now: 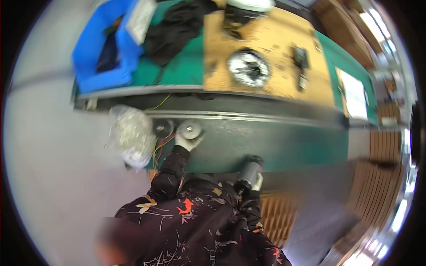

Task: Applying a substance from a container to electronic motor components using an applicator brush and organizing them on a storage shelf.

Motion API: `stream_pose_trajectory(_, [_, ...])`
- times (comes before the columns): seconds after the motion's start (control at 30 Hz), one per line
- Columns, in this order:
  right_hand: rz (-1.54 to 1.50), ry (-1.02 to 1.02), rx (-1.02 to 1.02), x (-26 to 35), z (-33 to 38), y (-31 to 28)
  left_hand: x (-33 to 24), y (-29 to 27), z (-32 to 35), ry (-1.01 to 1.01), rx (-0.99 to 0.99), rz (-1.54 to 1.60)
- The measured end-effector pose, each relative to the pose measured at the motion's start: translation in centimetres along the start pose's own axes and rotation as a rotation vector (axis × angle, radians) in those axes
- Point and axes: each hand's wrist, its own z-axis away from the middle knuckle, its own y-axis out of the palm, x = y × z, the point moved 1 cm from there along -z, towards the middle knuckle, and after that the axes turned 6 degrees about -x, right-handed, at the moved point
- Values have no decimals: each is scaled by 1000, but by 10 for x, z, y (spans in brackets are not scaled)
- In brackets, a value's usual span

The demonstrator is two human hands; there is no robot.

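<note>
My left hand [188, 142], in a white glove, reaches forward and grips a round silver metal part [191, 129] at the near edge of the green workbench [275, 142]. A dark round part [163, 128] sits right beside it on the left. Lower and to the right, my right hand [257, 182], also gloved, holds a dark cylindrical tool [248, 172] by its lower end, close to my body. My sleeves are dark with an orange and white floral print. The picture is blurred by motion.
A clear plastic bag [130, 134] and yellow and red wires [157, 147] lie left of my left hand. Farther back are a wooden board [275, 40] with a round metal disc [248, 67], a black tool [301, 60], a blue bin [101, 53], black cloth [177, 24] and a white sheet [355, 94]. Wooden slats [381, 177] stand at right.
</note>
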Motion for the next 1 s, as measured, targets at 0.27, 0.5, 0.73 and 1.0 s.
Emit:
stream_pose_trajectory(0.27, [-753,-583,-502,69,167,-175,43,-23,25,99,-29,-477])
stream_pose_trajectory(0.5, [-1198,-682,-569,-2,214,-289,83,-63,-30,232,-103,-1312])
stream_pose_trajectory(0.73, [-1497,-624,-874,0,252,-418,333,-38,-38,-464,392,-2142])
stream_pose_trajectory(1.0, [-1816,-537,-1015,-16,255,-493,737,-71,-29,-809,758,-2995])
